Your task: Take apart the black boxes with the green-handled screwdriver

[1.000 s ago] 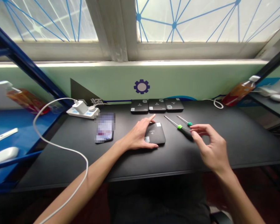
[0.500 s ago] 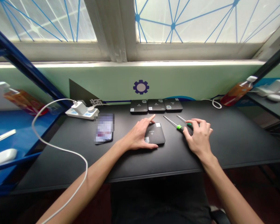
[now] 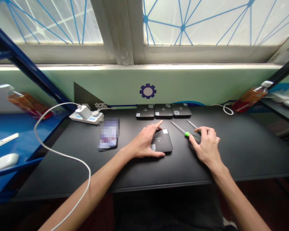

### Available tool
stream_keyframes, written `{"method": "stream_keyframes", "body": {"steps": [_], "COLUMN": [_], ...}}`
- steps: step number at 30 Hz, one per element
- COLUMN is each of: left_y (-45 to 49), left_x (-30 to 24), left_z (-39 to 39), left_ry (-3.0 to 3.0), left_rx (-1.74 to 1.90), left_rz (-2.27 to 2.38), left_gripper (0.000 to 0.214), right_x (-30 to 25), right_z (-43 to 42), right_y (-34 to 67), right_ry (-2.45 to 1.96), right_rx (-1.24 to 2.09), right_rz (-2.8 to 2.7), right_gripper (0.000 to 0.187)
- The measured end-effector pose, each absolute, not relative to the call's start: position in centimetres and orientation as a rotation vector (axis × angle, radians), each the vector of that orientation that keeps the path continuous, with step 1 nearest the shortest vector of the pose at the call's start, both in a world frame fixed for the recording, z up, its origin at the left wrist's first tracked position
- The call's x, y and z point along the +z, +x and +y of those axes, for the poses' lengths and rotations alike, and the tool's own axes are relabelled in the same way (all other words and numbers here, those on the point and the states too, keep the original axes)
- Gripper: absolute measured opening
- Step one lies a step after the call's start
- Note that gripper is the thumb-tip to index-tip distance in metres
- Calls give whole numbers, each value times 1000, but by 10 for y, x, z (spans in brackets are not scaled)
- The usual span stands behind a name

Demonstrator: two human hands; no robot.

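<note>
My left hand (image 3: 144, 141) lies flat with spread fingers over the left edge of a small black box (image 3: 162, 141) on the black desk (image 3: 62, 160). My right hand (image 3: 205, 144) is curled over the black handle of a screwdriver with a green collar (image 3: 185, 132), fingers closed round it. The shaft points away to the upper left. A second thin screwdriver (image 3: 191, 124) lies just behind, its handle hidden by my fingers.
Three more black boxes (image 3: 163, 110) stand in a row at the desk's back edge. A blurred phone (image 3: 107, 134) lies left of my hand. A white power strip (image 3: 86, 116) with a looping white cable sits at back left. Bottles lean at both sides.
My right hand moved forward from mid-air onto the screwdrivers and closed over the green-collared one's handle. My left hand stayed on the box.
</note>
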State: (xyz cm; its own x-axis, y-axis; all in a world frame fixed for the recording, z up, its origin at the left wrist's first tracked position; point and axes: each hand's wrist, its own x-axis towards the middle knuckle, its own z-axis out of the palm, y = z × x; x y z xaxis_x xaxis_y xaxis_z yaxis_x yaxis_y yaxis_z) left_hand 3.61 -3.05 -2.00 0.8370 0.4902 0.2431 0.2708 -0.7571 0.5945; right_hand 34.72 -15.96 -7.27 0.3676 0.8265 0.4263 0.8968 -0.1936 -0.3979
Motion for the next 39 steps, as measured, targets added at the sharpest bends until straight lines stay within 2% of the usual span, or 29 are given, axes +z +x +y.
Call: {"method": "stream_keyframes", "body": {"steps": [13, 14, 16, 20, 21, 24, 25, 28, 29, 35, 39], "left_y": [30, 29, 29, 29, 28, 24, 23, 20, 20, 18, 20], "left_x": [-13, -13, -12, -8, -7, -6, -6, -5, -4, 6, 2], "left_z": [-34, -34, -33, -29, -28, -26, -26, -27, -26, -26, -28], "left_ry": [2394, 2371, 2309, 2288, 2307, 2318, 2288, 2167, 2162, 2353, 2406], "left_rx": [499, 515, 618, 978, 1053, 1153, 1164, 1140, 1082, 499, 412], "left_rz": [591, 611, 683, 904, 967, 1060, 1077, 1083, 1049, 667, 596], "left_gripper": [144, 139, 113, 33, 33, 61, 60, 25, 32, 117, 124], "right_x": [-80, -79, -77, -71, -71, -71, -71, -71, -70, -66, -57], "right_z": [-160, -161, -162, -163, -164, -164, -164, -165, -165, -165, -169], "right_y": [353, 353, 350, 344, 344, 343, 343, 343, 343, 337, 331], "right_ry": [-1945, -1938, -1926, -1922, -1925, -1930, -1931, -1931, -1929, -1907, -1881], "right_rx": [-126, -123, -124, -126, -125, -124, -124, -119, -115, -135, -205], "right_rz": [-1632, -1636, -1639, -1663, -1667, -1673, -1674, -1664, -1659, -1630, -1597], "right_gripper": [40, 40, 41, 40, 40, 40, 41, 42, 42, 37, 29]}}
